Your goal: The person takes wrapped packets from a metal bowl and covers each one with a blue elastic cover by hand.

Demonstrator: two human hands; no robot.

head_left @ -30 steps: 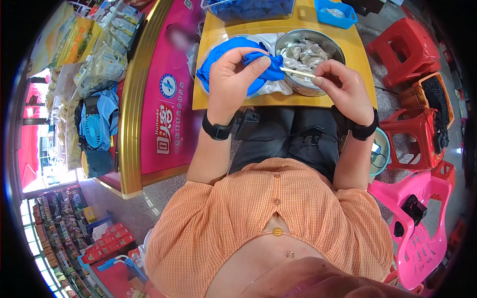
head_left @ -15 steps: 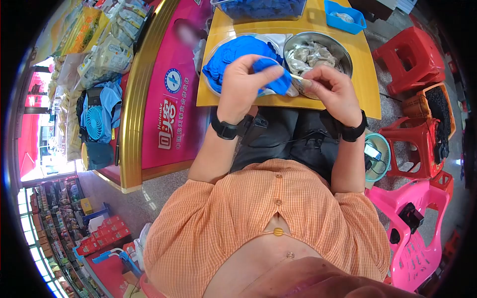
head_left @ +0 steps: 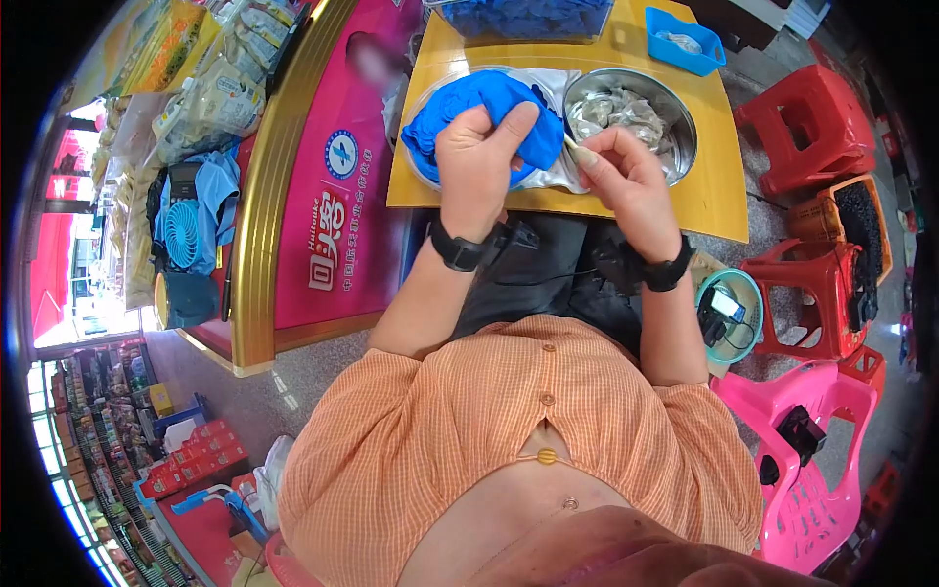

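Head view: left hand (head_left: 476, 161) fingers clench blue wrapper (head_left: 536, 147); right hand (head_left: 621, 176) fingers pinch stick (head_left: 575, 149).

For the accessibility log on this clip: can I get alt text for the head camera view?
A seated person's left hand pinches a soft blue wrapper while the right hand holds a thin wooden stick against it, above a yellow table bearing a round steel bowl of grey filling.

Bright, even daylight fills the scene, with soft shadows. Strong fisheye distortion bends the edges into a dark round border. The metal bowl (head_left: 634, 117) beyond the right hand (head_left: 626, 181) glints; focus stays sharp centrally.
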